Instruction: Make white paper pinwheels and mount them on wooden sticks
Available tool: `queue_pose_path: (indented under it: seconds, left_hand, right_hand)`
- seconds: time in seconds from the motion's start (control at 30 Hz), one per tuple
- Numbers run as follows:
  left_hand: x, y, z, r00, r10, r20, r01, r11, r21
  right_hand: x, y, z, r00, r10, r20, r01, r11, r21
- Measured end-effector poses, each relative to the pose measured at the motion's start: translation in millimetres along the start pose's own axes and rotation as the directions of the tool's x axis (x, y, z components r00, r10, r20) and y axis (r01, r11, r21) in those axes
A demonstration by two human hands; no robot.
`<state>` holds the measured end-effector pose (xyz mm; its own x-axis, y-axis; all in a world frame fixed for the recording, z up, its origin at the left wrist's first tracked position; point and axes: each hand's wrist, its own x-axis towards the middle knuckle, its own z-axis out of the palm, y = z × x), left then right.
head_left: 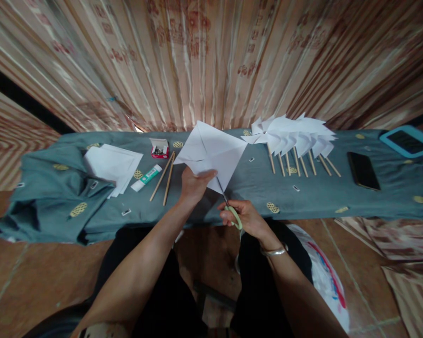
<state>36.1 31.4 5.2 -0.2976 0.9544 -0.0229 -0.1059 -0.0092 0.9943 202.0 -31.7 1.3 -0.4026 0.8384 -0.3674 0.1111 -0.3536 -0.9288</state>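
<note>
- Head view, the work: the paper sheet [229, 145] is held over the table [254, 202], a corner towards the person; slits show at its far and left corners, and the scissors [235, 217] are at the near one. Its cutting looks partly done; no clear slit shows at the right corner.
- Hands: the left hand [195, 184] pinches the sheet's near-left edge, thumb on top; the right hand [248, 217] grips the scissors by their handles.
- Right of the sheet, a row of paper pinwheels [296, 134] on sticks looks finished.
- Left of the sheet, two loose sticks [168, 182] and a stack of paper [114, 164] appear unused.
- Hard to make out: the pinwheels overlap, so their count is unsure; the left fingers are hidden under the sheet; how wide the blades stand cannot be told.
</note>
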Motion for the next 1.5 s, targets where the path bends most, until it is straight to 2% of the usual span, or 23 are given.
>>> queue_pose_path:
  seconds: [0.13, 0.6, 0.77, 0.97, 1.1, 1.3, 1.5]
  left_hand:
    - [0.1, -1.3, -0.3, 0.997, 0.072, 0.022, -0.073, 0.997, 0.026]
    - [-2.4, 3.4, 2.4, 0.999, 0.036, -0.032, -0.036, 0.999, -0.014]
    - [-2.8, 2.7, 0.7, 0.998, 0.059, -0.002, -0.059, 0.998, 0.014]
    - [-10.2, 7.2, 2.3, 0.998, -0.003, 0.056, 0.001, 1.000, 0.031]
    - [-12.4, 6.9, 4.1, 0.998, -0.039, 0.055, 0.039, 0.999, 0.006]
    - [-10.9, 2.9, 4.4, 0.998, -0.024, 0.062, 0.026, 0.999, -0.037]
    - [-11.7, 2.2, 4.1, 0.998, -0.021, 0.061, 0.022, 1.000, -0.014]
  right_hand:
    - [0.0, 0.9, 0.3, 1.000, 0.001, -0.016, -0.001, 1.000, 0.007]
    - [-0.3, -3.9, 2.4, 0.998, 0.026, -0.052, -0.024, 0.998, 0.054]
    - [-0.4, -2.7, 1.2, 0.999, 0.018, -0.045, -0.016, 0.999, 0.040]
    - [-1.0, -2.3, 0.2, 0.999, -0.013, -0.049, 0.015, 0.999, 0.030]
    - [-1.0, -2.5, 0.8, 0.998, -0.032, -0.061, 0.034, 0.999, 0.031]
    - [-0.7, 0.8, -0.1, 0.997, -0.050, -0.066, 0.051, 0.998, 0.027]
    - [-0.4, -3.1, 1.6, 0.997, -0.006, -0.079, 0.011, 0.998, 0.061]
